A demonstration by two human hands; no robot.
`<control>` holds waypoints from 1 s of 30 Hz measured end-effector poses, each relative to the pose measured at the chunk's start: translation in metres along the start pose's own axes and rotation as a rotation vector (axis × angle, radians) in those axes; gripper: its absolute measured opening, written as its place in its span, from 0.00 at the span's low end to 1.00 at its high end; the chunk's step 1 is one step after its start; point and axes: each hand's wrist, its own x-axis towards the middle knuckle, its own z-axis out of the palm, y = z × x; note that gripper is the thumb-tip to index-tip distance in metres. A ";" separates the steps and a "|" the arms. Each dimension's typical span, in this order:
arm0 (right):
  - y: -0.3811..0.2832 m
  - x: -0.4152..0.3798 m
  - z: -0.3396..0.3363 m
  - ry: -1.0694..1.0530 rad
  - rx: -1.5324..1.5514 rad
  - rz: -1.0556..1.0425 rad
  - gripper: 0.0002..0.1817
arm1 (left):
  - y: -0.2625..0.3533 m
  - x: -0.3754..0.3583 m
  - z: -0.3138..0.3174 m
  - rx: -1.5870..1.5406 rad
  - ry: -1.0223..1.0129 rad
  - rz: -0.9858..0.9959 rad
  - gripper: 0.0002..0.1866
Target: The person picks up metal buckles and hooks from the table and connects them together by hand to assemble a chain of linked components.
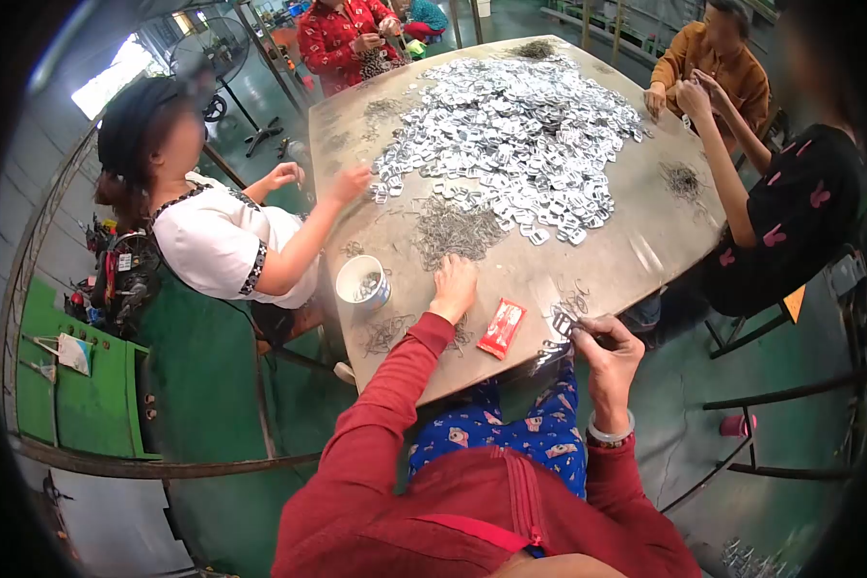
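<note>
My left hand (456,286) reaches over the near edge of a heap of thin bent wire pieces (453,234), its fingers slightly apart and touching the wires. Whatever lies under the fingertips is hidden. At the table's front edge, my right hand (609,361) pinches a small slotted metal buckle (563,325) between thumb and fingers. More metal pieces (549,354) dangle or lie just below it, too small to tell apart. Between my hands lies a red and white packet (501,328). A white cup (363,282) with metal pieces inside stands left of my left hand.
A large pile of shiny metal buckles (520,135) covers the middle of the table (636,252). Smaller wire heaps (682,180) lie about. One person in white (226,231) sits at left, another in black (790,222) at right; two more work at the far side.
</note>
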 end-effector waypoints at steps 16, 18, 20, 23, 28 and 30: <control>0.005 -0.012 -0.024 0.018 -0.037 -0.084 0.10 | 0.129 -0.069 -0.176 -1.386 -0.187 0.218 0.08; -0.020 -0.022 -0.023 0.114 -0.043 0.055 0.07 | 0.144 -0.074 -0.173 -1.341 -0.168 0.310 0.08; -0.021 -0.023 -0.027 0.149 0.000 0.008 0.07 | 0.155 -0.073 -0.160 -1.382 -0.160 0.394 0.08; -0.031 -0.030 -0.032 0.175 0.040 -0.033 0.07 | 0.168 -0.072 -0.158 -1.269 -0.122 0.460 0.08; -0.056 -0.049 -0.045 0.184 -0.309 -0.333 0.12 | 0.189 -0.064 -0.178 -0.959 0.221 0.721 0.09; -0.062 -0.051 -0.056 0.161 -0.143 -0.594 0.12 | 0.204 -0.064 -0.197 -1.104 0.127 0.712 0.07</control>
